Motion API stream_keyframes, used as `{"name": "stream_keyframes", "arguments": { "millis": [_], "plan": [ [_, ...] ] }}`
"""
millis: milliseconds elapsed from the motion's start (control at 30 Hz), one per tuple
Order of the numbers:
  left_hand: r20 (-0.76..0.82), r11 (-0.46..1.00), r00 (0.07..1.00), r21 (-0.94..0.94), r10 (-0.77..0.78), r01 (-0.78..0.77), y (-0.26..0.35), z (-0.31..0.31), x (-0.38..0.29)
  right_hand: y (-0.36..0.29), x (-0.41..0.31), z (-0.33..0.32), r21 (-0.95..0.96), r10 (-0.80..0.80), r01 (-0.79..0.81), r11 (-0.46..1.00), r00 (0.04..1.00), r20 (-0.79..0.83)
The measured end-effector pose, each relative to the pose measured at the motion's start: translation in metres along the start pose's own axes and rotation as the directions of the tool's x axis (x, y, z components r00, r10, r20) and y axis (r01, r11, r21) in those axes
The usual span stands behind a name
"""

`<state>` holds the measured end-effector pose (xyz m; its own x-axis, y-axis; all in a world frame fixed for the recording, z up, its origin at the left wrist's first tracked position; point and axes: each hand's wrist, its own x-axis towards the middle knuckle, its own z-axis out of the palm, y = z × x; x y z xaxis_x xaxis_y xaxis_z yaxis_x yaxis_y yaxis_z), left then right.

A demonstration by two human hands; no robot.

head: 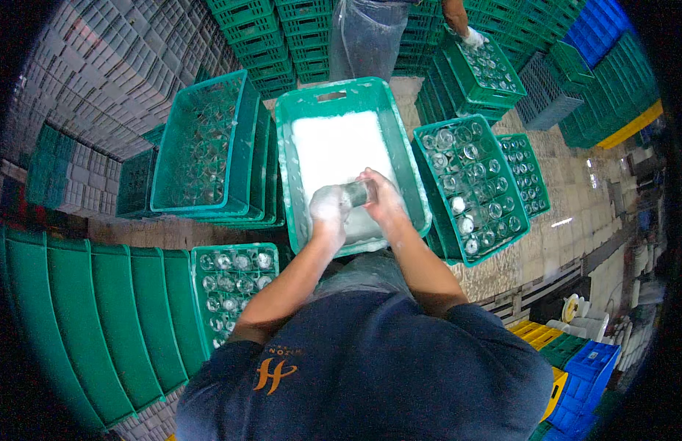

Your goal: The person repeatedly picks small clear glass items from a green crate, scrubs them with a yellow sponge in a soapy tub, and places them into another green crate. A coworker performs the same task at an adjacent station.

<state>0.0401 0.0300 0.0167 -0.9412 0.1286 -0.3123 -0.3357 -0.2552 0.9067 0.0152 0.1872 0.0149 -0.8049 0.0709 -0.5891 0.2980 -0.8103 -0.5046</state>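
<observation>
A drinking glass (354, 194) is held roughly level between both hands, above a green plastic tub (421, 182) filled with white foam (341, 143). My left hand (329, 208), coated in suds, is at the glass's left end; whether it holds a sponge or reaches inside the glass is hidden by foam. My right hand (380, 197) grips the other end of the glass, thumb and fingers around it. Right of the tub, a green divided crate (429, 216) holds rows of glasses, several with foam on them. Another crate (195, 275) of foamy glasses stands at lower left.
A deep green crate (189, 208) with glasses inside tops a stack at left. Beyond the tub stands a co-worker in a plastic apron (368, 41), one gloved hand (474, 37) over a glass crate (509, 98). Stacked crates line the surroundings; the tiled floor (556, 182) shows at right.
</observation>
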Motion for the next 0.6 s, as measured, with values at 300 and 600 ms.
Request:
{"name": "stream_keyframes", "arguments": {
  "millis": [300,600],
  "plan": [
    [0.423,0.585,0.865,0.641,0.271,-0.497,0.009,0.028,-0.02,-0.005,0.011,0.01,0.114,-0.13,0.103,0.988,0.958,0.256],
    [0.546,0.148,0.778,0.781,0.312,-0.607,-0.003,0.005,-0.009,0.004,0.025,0.013,-0.175,-0.053,0.072,0.982,0.993,0.11]
  ]
}}
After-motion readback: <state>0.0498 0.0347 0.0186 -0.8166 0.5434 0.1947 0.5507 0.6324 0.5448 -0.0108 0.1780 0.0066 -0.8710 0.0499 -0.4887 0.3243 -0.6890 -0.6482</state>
